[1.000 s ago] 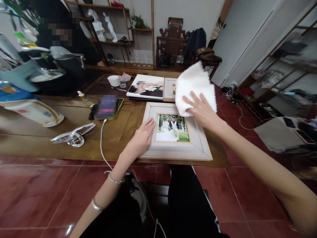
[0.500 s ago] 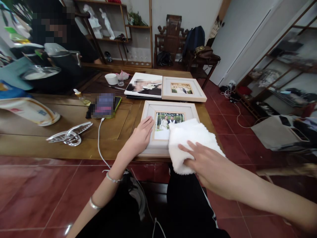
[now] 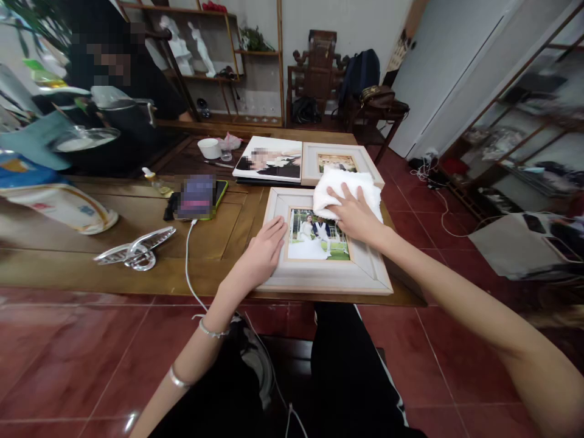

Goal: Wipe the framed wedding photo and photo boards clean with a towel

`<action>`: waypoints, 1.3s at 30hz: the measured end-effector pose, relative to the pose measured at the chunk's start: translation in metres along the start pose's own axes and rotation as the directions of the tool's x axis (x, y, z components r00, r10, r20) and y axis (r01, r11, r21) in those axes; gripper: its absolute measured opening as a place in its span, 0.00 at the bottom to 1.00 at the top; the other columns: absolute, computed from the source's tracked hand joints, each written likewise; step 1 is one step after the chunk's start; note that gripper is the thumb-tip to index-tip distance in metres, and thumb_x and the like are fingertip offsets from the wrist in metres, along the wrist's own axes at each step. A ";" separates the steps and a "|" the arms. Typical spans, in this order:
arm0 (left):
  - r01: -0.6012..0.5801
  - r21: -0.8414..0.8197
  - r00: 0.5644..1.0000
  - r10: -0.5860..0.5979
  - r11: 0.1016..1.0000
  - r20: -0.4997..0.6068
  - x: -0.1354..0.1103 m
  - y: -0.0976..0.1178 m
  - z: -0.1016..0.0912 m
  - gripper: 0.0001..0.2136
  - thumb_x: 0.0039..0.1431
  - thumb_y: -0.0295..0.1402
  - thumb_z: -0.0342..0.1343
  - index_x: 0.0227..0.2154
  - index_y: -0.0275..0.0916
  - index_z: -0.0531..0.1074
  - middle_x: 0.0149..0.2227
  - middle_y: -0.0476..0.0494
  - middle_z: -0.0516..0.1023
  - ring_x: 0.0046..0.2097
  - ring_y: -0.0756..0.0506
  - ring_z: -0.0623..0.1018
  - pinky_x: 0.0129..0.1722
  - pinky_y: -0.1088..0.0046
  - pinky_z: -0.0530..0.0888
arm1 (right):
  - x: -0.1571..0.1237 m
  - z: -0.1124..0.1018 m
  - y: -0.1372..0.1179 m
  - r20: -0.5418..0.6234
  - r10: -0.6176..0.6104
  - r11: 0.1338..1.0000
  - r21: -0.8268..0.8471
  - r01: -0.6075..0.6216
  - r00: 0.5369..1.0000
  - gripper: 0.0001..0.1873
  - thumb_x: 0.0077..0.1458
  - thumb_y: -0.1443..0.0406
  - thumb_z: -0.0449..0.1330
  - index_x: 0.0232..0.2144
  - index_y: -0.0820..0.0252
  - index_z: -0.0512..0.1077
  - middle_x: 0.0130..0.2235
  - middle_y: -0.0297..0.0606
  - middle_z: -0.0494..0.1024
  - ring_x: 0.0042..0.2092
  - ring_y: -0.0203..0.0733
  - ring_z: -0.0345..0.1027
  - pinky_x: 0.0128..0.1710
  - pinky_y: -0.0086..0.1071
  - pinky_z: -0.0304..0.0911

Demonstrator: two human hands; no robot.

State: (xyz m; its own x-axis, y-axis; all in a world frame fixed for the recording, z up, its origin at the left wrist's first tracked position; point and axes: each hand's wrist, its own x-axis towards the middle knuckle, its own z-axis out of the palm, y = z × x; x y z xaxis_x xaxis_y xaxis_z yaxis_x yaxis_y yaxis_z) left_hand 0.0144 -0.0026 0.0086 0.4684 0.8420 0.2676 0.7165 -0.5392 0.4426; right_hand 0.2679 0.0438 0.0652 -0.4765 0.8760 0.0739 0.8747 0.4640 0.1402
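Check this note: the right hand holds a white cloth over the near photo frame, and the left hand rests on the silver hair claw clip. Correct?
No: the head view shows the left hand on the near photo frame, at its left side, not the silver hair claw clip. The rest stands.

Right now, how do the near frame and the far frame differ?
The left hand rests on the near frame; the far frame lies beyond it. The near frame's photo looks mostly green and white, the far frame's photo brownish. Both are pale and partly hidden by the white cloth.
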 end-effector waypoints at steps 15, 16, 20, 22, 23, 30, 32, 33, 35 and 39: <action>-0.026 -0.005 0.999 0.026 1.000 -0.032 -0.001 -0.001 0.001 0.22 0.67 0.30 0.39 0.59 0.25 0.63 0.63 0.29 0.63 0.67 0.40 0.58 0.63 0.52 0.62 | -0.124 -0.081 -0.072 0.270 -0.360 0.903 0.341 0.261 0.893 0.27 0.49 0.77 0.53 0.50 0.55 0.73 0.63 0.43 0.66 0.62 0.58 0.60 0.57 0.53 0.63; -0.027 -0.002 0.999 0.027 1.000 -0.028 -0.001 -0.001 0.001 0.22 0.67 0.30 0.39 0.59 0.25 0.63 0.63 0.29 0.63 0.67 0.40 0.58 0.63 0.52 0.62 | -0.121 -0.075 -0.074 0.263 -0.337 0.911 0.334 0.242 0.904 0.29 0.48 0.77 0.53 0.52 0.56 0.71 0.64 0.44 0.63 0.64 0.59 0.56 0.57 0.56 0.61; -0.028 -0.003 0.999 0.028 1.000 -0.024 -0.001 -0.002 0.001 0.22 0.67 0.30 0.39 0.59 0.26 0.63 0.64 0.31 0.62 0.67 0.41 0.57 0.64 0.53 0.61 | -0.089 -0.042 -0.062 0.201 -0.208 0.960 0.231 0.160 0.957 0.31 0.49 0.76 0.54 0.55 0.57 0.69 0.66 0.44 0.59 0.68 0.62 0.45 0.62 0.61 0.51; -0.029 -0.008 0.999 0.029 1.000 -0.025 0.000 -0.003 0.001 0.21 0.67 0.30 0.39 0.59 0.28 0.63 0.64 0.32 0.62 0.67 0.41 0.58 0.64 0.52 0.61 | -0.067 -0.028 -0.046 0.158 -0.150 0.980 0.152 0.126 0.976 0.29 0.49 0.74 0.56 0.54 0.57 0.70 0.67 0.43 0.57 0.68 0.63 0.44 0.63 0.61 0.47; -0.030 -0.010 0.999 0.030 0.999 -0.025 0.000 -0.003 0.001 0.21 0.67 0.30 0.39 0.59 0.28 0.63 0.64 0.32 0.62 0.67 0.41 0.58 0.64 0.52 0.61 | -0.055 -0.022 -0.037 0.144 -0.131 0.986 0.122 0.114 0.981 0.29 0.49 0.74 0.57 0.55 0.57 0.70 0.67 0.42 0.56 0.68 0.63 0.43 0.64 0.61 0.46; -0.026 -0.012 0.999 0.026 1.000 -0.040 -0.001 -0.003 0.002 0.21 0.67 0.31 0.39 0.59 0.26 0.63 0.63 0.30 0.62 0.67 0.40 0.58 0.64 0.53 0.61 | 0.004 -0.008 -0.003 0.028 -0.043 0.999 0.031 0.043 0.999 0.30 0.52 0.72 0.54 0.59 0.60 0.66 0.69 0.42 0.50 0.69 0.67 0.34 0.64 0.63 0.39; -0.019 -0.013 0.999 0.019 1.000 -0.049 -0.001 -0.003 0.003 0.21 0.67 0.31 0.39 0.58 0.27 0.64 0.63 0.30 0.62 0.67 0.41 0.58 0.64 0.54 0.61 | -0.003 -0.011 -0.011 0.086 -0.116 0.991 0.080 0.109 0.989 0.29 0.52 0.73 0.53 0.57 0.60 0.68 0.69 0.42 0.52 0.69 0.66 0.33 0.64 0.63 0.40; -0.015 -0.013 0.999 0.014 1.000 -0.051 -0.001 -0.003 0.003 0.21 0.67 0.31 0.39 0.59 0.27 0.64 0.63 0.30 0.62 0.67 0.41 0.58 0.64 0.54 0.61 | -0.011 -0.015 -0.017 0.121 -0.150 0.984 0.112 0.137 0.981 0.29 0.52 0.74 0.53 0.57 0.60 0.69 0.68 0.42 0.53 0.69 0.65 0.33 0.64 0.63 0.40; -0.005 -0.013 0.999 0.004 1.000 -0.050 -0.001 -0.002 0.003 0.21 0.67 0.31 0.39 0.59 0.27 0.63 0.64 0.30 0.62 0.67 0.41 0.58 0.64 0.54 0.61 | -0.035 -0.027 -0.031 0.187 -0.207 0.968 0.183 0.173 0.960 0.28 0.51 0.74 0.53 0.55 0.59 0.71 0.68 0.41 0.54 0.69 0.64 0.35 0.64 0.64 0.41; 0.000 -0.013 0.999 -0.001 1.000 -0.046 -0.001 0.000 0.003 0.21 0.67 0.30 0.39 0.59 0.28 0.63 0.64 0.31 0.62 0.67 0.41 0.58 0.64 0.52 0.61 | -0.093 -0.062 -0.060 0.330 -0.285 0.927 0.335 0.170 0.900 0.27 0.49 0.75 0.53 0.52 0.57 0.73 0.67 0.39 0.56 0.69 0.61 0.37 0.65 0.62 0.44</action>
State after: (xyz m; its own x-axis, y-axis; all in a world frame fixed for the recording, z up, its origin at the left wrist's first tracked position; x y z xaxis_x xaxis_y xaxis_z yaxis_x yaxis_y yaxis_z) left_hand 0.0154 -0.0031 0.0056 0.4433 0.8423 0.3066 0.7099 -0.5388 0.4537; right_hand 0.2543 -0.0734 0.1110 -0.6487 0.6997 -0.2993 0.7591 0.6231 -0.1886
